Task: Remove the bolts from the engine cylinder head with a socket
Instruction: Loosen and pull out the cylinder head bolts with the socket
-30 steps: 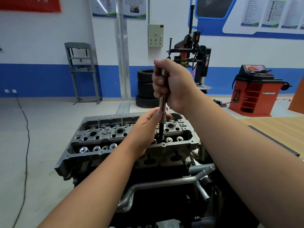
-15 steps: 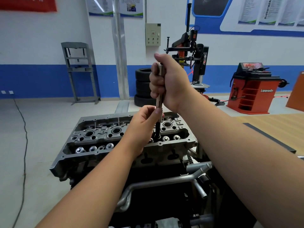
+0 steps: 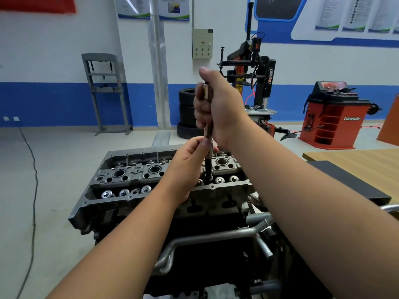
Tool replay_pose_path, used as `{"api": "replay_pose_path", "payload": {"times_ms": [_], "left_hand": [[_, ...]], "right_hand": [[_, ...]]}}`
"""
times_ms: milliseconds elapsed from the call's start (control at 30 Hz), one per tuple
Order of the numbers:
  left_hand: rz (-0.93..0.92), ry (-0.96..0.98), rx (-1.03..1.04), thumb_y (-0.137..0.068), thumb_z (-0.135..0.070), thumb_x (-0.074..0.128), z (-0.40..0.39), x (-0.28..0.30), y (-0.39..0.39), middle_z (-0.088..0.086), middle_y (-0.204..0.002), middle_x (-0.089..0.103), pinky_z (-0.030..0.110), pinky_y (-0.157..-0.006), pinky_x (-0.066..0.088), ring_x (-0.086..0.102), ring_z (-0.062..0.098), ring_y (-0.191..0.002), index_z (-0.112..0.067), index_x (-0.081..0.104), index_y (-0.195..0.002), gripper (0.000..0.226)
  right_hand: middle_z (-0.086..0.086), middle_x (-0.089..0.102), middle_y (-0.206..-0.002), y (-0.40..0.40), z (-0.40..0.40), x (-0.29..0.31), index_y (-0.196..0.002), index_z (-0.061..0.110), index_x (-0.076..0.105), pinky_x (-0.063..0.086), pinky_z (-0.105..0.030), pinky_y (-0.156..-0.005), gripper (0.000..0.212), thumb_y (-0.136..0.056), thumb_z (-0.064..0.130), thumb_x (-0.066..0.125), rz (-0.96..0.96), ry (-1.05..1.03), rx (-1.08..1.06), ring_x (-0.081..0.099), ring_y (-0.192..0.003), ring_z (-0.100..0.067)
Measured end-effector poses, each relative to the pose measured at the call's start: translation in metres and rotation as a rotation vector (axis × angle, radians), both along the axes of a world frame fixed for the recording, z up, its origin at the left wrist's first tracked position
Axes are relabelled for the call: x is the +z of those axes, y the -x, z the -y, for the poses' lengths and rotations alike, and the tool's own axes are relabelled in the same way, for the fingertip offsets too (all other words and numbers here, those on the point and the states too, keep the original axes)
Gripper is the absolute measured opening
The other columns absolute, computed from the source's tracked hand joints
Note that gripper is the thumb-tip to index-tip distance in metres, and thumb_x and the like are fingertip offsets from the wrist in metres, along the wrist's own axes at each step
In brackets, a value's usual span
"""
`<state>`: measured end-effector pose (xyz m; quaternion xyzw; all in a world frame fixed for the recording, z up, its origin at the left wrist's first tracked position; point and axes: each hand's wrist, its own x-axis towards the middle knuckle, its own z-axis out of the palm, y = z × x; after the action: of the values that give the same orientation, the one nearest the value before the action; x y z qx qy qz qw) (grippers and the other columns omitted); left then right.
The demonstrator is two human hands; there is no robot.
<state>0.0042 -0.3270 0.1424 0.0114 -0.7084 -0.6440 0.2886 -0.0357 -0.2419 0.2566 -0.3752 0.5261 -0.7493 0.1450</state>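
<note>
The right hand (image 3: 218,108) grips the socket extension (image 3: 208,134) upright; the left hand (image 3: 190,167) pinches its lower shaft. Tilting could slip the socket off the cylinder head (image 3: 133,175) bolt.

The gray floor (image 3: 54,169) holds most things here. A black cable (image 3: 33,190) lies on it at the left. A gray metal frame (image 3: 103,91) stands by the wall. Tires (image 3: 187,113) sit stacked near a silver post (image 3: 158,83). A red machine (image 3: 332,117) stands on the right. Nearer, a wooden table (image 3: 356,162) has a black slab (image 3: 345,182) on it.
</note>
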Motion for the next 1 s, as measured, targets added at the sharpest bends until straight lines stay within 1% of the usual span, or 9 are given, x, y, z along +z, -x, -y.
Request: {"api": "replay_pose_path", "payload": {"times_ms": [100, 233, 300, 367, 433, 533, 633, 833, 1000], "left_hand": [[0.042, 0.019, -0.031, -0.1, -0.054, 0.049, 0.001, 0.0, -0.004, 0.009, -0.118, 0.072, 0.034, -0.097, 0.042, 0.065, 0.011, -0.113, -0.025, 0.075, -0.101, 0.039], [0.007, 0.0, 0.01, -0.106, -0.041, 0.055, -0.001, 0.002, -0.002, 0.0, -0.099, 0.074, 0.033, -0.091, 0.047, 0.064, 0.006, -0.091, -0.021, 0.074, -0.105, 0.027], [-0.011, 0.0, 0.018, -0.102, -0.041, 0.062, -0.003, 0.002, -0.001, 0.006, -0.099, 0.075, 0.037, -0.088, 0.049, 0.063, 0.013, -0.09, -0.015, 0.071, -0.109, 0.028], [-0.023, -0.022, 0.041, -0.095, -0.042, 0.071, -0.004, 0.003, -0.001, 0.009, -0.096, 0.073, 0.041, -0.085, 0.049, 0.059, 0.019, -0.087, -0.015, 0.069, -0.105, 0.028], [-0.023, -0.037, 0.047, -0.091, -0.046, 0.072, -0.004, 0.003, -0.001, 0.004, -0.095, 0.073, 0.038, -0.087, 0.05, 0.062, 0.012, -0.087, -0.019, 0.069, -0.104, 0.03], [0.03, -0.011, -0.029, -0.098, -0.056, 0.052, -0.001, 0.003, -0.005, -0.01, -0.107, 0.077, 0.03, -0.094, 0.043, 0.066, -0.003, -0.101, -0.025, 0.071, -0.113, 0.039], [0.065, 0.026, -0.04, -0.108, -0.046, 0.045, 0.001, 0.002, -0.006, 0.001, -0.118, 0.074, 0.038, -0.109, 0.04, 0.063, 0.012, -0.12, -0.023, 0.074, -0.107, 0.037], [-0.005, -0.009, 0.029, -0.102, -0.037, 0.064, -0.001, 0.001, 0.002, 0.001, -0.096, 0.075, 0.028, -0.088, 0.052, 0.066, 0.007, -0.09, -0.02, 0.069, -0.104, 0.018], [-0.021, -0.033, 0.032, -0.098, -0.04, 0.069, 0.002, 0.001, 0.001, -0.01, -0.085, 0.072, 0.03, -0.08, 0.049, 0.061, 0.003, -0.079, -0.023, 0.068, -0.102, 0.017]], "right_hand": [[0.006, 0.033, -0.049, 0.002, -0.006, 0.001, -0.065, 0.02, 0.047, 0.027, -0.029, -0.051, 0.038, -0.1, 0.035, 0.051, -0.023, -0.051, 0.074, 0.026, -0.045, -0.013], [0.005, 0.051, -0.059, -0.01, 0.002, -0.008, -0.077, 0.019, 0.053, 0.039, -0.034, -0.057, 0.025, -0.099, 0.032, 0.056, -0.055, 0.064, -0.269, 0.043, -0.053, -0.014], [0.007, 0.054, -0.06, -0.015, 0.006, -0.011, -0.075, 0.019, 0.057, 0.042, -0.032, -0.06, 0.027, -0.1, 0.032, 0.055, -0.073, 0.101, -0.369, 0.048, -0.056, -0.012], [0.006, 0.05, -0.059, -0.015, 0.005, -0.011, -0.074, 0.017, 0.056, 0.037, -0.028, -0.054, 0.032, -0.102, 0.032, 0.051, -0.071, 0.099, -0.286, 0.043, -0.052, -0.01], [0.006, 0.043, -0.054, -0.011, 0.001, -0.008, -0.073, 0.017, 0.052, 0.029, -0.028, -0.051, 0.035, -0.103, 0.034, 0.046, -0.052, 0.074, -0.115, 0.034, -0.047, -0.01], [0.007, 0.031, -0.048, 0.0, -0.006, -0.001, -0.065, 0.019, 0.046, 0.024, -0.029, -0.049, 0.043, -0.102, 0.041, 0.045, 0.009, 0.009, 0.011, 0.024, -0.044, -0.013], [0.005, 0.028, -0.05, 0.006, -0.009, 0.001, -0.06, 0.021, 0.046, 0.026, -0.028, -0.049, 0.045, -0.1, 0.042, 0.047, 0.005, -0.049, 0.087, 0.021, -0.046, -0.015], [0.005, 0.057, -0.061, -0.006, 0.001, -0.01, -0.077, 0.017, 0.06, 0.044, -0.033, -0.059, 0.031, -0.099, 0.038, 0.055, -0.054, 0.057, -0.311, 0.05, -0.057, -0.015], [0.007, 0.046, -0.057, -0.013, 0.004, -0.011, -0.076, 0.016, 0.058, 0.036, -0.027, -0.055, 0.038, -0.103, 0.041, 0.045, -0.005, 0.089, -0.233, 0.04, -0.051, -0.009]]}}
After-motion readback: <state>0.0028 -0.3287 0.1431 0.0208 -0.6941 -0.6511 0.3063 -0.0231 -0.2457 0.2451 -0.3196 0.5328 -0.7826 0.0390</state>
